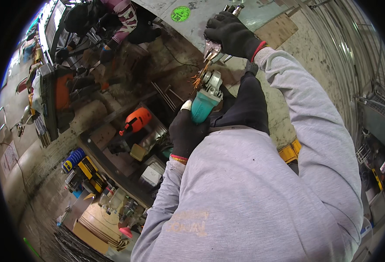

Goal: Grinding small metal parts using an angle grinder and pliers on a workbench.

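My left hand (pixel 189 134), in a black glove with a light thumb tip, is wrapped round the body of a teal angle grinder (pixel 204 105). Orange sparks (pixel 196 81) fly beside the grinder's metal head, at the end of a thin metal part (pixel 207 65). Farther off, my gloved right hand (pixel 234 36) is closed over a shiny metal piece (pixel 212 49) at the edge of the grey metal tabletop (pixel 175 27). The glove hides much of that piece, so its kind is unclear.
At the upper left, another person (pixel 87 19) bends over metalwork. An orange bottle (pixel 136 120) lies in an open-topped bench (pixel 94 150) to my left. Below are a yellow tool case (pixel 92 172) and cardboard (pixel 98 225). Long metal bars (pixel 336 52) stand at the right.
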`<control>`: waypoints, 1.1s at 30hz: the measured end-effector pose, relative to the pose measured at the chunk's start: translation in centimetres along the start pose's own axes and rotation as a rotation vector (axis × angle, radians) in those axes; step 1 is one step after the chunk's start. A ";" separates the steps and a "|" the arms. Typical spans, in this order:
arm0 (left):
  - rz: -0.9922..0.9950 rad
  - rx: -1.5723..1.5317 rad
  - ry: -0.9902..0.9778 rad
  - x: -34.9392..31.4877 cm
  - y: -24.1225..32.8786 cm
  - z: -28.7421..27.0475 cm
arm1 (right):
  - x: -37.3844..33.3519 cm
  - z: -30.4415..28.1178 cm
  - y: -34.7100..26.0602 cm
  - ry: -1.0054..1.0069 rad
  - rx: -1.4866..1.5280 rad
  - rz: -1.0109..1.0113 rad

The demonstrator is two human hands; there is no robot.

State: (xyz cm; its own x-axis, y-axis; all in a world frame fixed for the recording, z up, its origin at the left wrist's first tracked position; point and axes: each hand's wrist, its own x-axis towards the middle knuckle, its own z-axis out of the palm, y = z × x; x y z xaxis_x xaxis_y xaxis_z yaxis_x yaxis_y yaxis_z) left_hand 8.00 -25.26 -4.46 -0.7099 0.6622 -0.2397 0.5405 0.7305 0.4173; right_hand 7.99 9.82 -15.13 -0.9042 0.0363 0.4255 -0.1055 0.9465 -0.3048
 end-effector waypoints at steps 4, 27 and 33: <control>-0.080 -0.038 -0.066 -1.4 -0.1 -1.1 | -0.5 -0.4 0.1 -0.077 -0.029 0.006; -0.116 -0.226 -0.001 -2.2 -1.3 -0.4 | 0.0 -2.2 1.4 -0.168 -0.051 -0.170; -0.112 -0.248 0.038 -2.2 -1.8 -0.6 | 1.0 -2.1 0.3 -0.146 -0.209 -0.217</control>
State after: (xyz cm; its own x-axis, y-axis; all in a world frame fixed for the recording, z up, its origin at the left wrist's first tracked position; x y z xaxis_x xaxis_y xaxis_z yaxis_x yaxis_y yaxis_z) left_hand 8.33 -28.16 -4.19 -0.7780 0.5697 -0.2650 0.3344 0.7325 0.5930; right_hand 7.94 10.79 -12.97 -0.9212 -0.2053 0.3305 -0.2285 0.9730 -0.0323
